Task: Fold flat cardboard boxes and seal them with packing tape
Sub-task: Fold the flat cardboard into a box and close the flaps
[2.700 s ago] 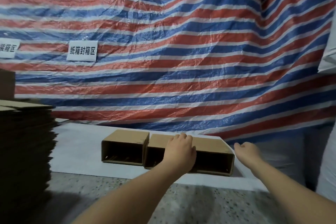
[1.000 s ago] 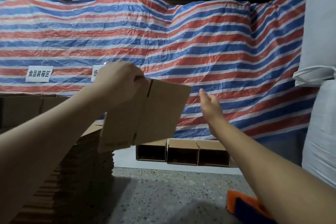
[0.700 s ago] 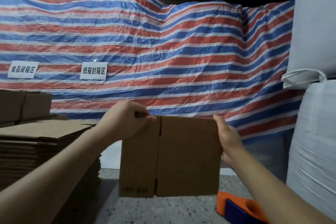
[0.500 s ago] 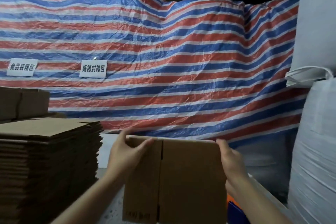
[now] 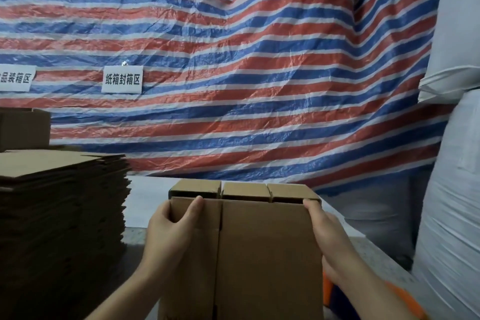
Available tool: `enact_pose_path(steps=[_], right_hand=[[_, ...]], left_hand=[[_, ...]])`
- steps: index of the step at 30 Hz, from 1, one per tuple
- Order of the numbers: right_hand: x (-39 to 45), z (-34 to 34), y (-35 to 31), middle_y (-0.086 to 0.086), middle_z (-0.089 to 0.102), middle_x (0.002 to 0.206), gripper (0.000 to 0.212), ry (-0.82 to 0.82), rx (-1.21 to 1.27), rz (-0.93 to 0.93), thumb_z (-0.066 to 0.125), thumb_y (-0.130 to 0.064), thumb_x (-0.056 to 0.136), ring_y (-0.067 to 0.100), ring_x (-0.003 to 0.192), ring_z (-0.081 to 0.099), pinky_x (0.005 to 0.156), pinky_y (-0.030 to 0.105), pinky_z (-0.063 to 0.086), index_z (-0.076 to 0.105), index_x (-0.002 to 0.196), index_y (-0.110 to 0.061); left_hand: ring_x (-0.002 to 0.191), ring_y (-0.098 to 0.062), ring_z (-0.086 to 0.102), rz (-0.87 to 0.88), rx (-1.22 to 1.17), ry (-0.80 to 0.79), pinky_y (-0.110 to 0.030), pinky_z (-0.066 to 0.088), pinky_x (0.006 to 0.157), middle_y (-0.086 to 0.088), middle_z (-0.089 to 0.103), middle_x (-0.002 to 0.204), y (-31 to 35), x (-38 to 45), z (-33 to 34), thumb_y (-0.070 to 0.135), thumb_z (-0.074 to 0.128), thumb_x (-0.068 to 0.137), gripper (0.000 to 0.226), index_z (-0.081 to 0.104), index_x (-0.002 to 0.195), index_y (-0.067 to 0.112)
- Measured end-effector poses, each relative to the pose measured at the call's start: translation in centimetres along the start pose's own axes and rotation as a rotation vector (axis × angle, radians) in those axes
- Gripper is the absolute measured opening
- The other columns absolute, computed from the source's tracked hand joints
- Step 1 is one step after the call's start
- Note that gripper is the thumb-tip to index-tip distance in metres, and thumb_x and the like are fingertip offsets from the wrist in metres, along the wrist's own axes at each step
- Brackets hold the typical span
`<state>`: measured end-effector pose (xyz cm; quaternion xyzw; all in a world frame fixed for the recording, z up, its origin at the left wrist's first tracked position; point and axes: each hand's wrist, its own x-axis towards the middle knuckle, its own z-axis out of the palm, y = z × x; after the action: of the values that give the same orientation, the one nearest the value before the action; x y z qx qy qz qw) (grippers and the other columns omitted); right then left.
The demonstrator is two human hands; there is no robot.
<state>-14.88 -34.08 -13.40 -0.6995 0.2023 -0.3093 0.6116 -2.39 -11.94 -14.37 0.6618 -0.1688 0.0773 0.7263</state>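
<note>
Cardboard box (image 5: 265,254) held upright, both hands gripping its edges.

A flat brown cardboard box (image 5: 265,254) stands upright, with a vertical slit left of its middle. Behind it, three folded boxes (image 5: 244,189) lie in a row on the white sheet (image 5: 148,197), touching each other.

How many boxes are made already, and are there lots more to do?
Done, at least in shape: three opened boxes stand in a row by the striped tarp; whether they are taped cannot be seen. In hand: a flat box, gripped by the left hand and right hand. Left: a tall stack of flat boxes.
</note>
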Motion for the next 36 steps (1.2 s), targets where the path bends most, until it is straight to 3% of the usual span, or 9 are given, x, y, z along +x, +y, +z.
enact_pose_path(steps=[3, 8, 10, 13, 18, 22, 28, 31, 36], right_hand=[[0.0, 0.3, -0.4, 0.016, 0.075, 0.090, 0.049, 0.033, -0.015, -0.032, 0.048, -0.045, 0.099, 0.030, 0.083, 0.072, 0.075, 0.040, 0.057, 0.069, 0.105, -0.001], [0.5, -0.2, -0.6, 0.004, 0.075, 0.088, 0.049, 0.020, 0.013, -0.068, 0.047, -0.050, 0.097, 0.023, 0.091, 0.071, 0.090, 0.046, 0.056, 0.070, 0.106, -0.007], [0.6, -0.4, -0.2, 0.008, 0.070, 0.086, 0.052, -0.024, 0.010, -0.010, 0.047, -0.046, 0.098, 0.025, 0.085, 0.066, 0.084, 0.040, 0.055, 0.066, 0.108, 0.002], [0.7, -0.9, -0.3, 0.007, 0.069, 0.082, 0.042, -0.118, 0.034, 0.014, 0.047, -0.040, 0.100, 0.019, 0.075, 0.067, 0.068, 0.032, 0.055, 0.073, 0.098, -0.007], [0.8, -1.1, -0.4, 0.006, 0.069, 0.079, 0.032, -0.206, 0.099, -0.006, 0.051, -0.036, 0.098, 0.018, 0.073, 0.067, 0.072, 0.034, 0.054, 0.073, 0.089, -0.014], [0.6, -1.5, -0.6, 0.011, 0.070, 0.093, 0.040, -0.273, 0.211, -0.001, 0.056, -0.037, 0.096, 0.021, 0.085, 0.068, 0.079, 0.038, 0.055, 0.071, 0.114, -0.004], [0.6, -2.3, -0.6, 0.018, 0.064, 0.107, 0.053, -0.406, 0.262, 0.015, 0.052, -0.039, 0.094, 0.026, 0.097, 0.064, 0.084, 0.043, 0.054, 0.060, 0.130, -0.001], [0.4, -2.3, -1.1, 0.014, 0.069, 0.099, 0.043, -0.424, 0.271, 0.028, 0.049, -0.035, 0.098, 0.022, 0.088, 0.069, 0.075, 0.038, 0.058, 0.068, 0.120, -0.004], [-0.3, -2.0, -2.3, 0.005, 0.068, 0.084, 0.036, -0.479, 0.248, 0.020, 0.046, -0.036, 0.098, 0.015, 0.077, 0.066, 0.067, 0.032, 0.056, 0.076, 0.094, -0.016]], left_hand=[[0.085, -0.017, 0.070, -0.018, 0.005, -0.031, -0.040, 0.057, 0.070, 0.006, 0.073, 0.083, -0.1, -0.1, -0.3, 0.056, 0.069, 0.079, 0.035, 0.066, 0.099, 0.027], [0.093, -0.022, 0.068, -0.023, 0.018, -0.053, -0.051, 0.056, 0.081, 0.002, 0.071, 0.097, 0.6, 0.2, -0.5, 0.062, 0.067, 0.078, 0.042, 0.063, 0.105, 0.030], [0.094, -0.023, 0.067, -0.056, 0.029, -0.059, -0.053, 0.055, 0.084, 0.001, 0.070, 0.099, 0.3, -0.1, -0.2, 0.060, 0.067, 0.079, 0.044, 0.062, 0.109, 0.029], [0.094, -0.024, 0.066, -0.092, 0.058, -0.055, -0.053, 0.054, 0.085, 0.000, 0.070, 0.099, 0.1, 0.0, -0.1, 0.061, 0.064, 0.082, 0.040, 0.062, 0.107, 0.029], [0.097, -0.028, 0.064, -0.203, 0.061, -0.082, -0.054, 0.052, 0.088, -0.005, 0.066, 0.106, 0.4, 0.5, -0.5, 0.068, 0.059, 0.083, 0.049, 0.057, 0.112, 0.029], [0.098, -0.027, 0.063, -0.258, 0.015, -0.089, -0.053, 0.051, 0.092, -0.004, 0.065, 0.109, 1.1, 0.3, -0.5, 0.070, 0.061, 0.081, 0.061, 0.054, 0.122, 0.026], [0.095, -0.025, 0.063, -0.248, -0.017, -0.083, -0.047, 0.052, 0.084, -0.002, 0.065, 0.105, 0.9, 0.2, -0.1, 0.064, 0.064, 0.081, 0.047, 0.056, 0.113, 0.029], [0.098, -0.027, 0.062, -0.265, -0.012, -0.109, -0.053, 0.050, 0.091, -0.004, 0.064, 0.106, 1.2, 0.3, -0.4, 0.064, 0.062, 0.077, 0.050, 0.057, 0.113, 0.029], [0.088, -0.025, 0.065, -0.314, -0.005, -0.125, -0.041, 0.051, 0.077, -0.006, 0.070, 0.093, 2.4, 0.3, -0.4, 0.054, 0.052, 0.078, 0.040, 0.064, 0.101, 0.025]])
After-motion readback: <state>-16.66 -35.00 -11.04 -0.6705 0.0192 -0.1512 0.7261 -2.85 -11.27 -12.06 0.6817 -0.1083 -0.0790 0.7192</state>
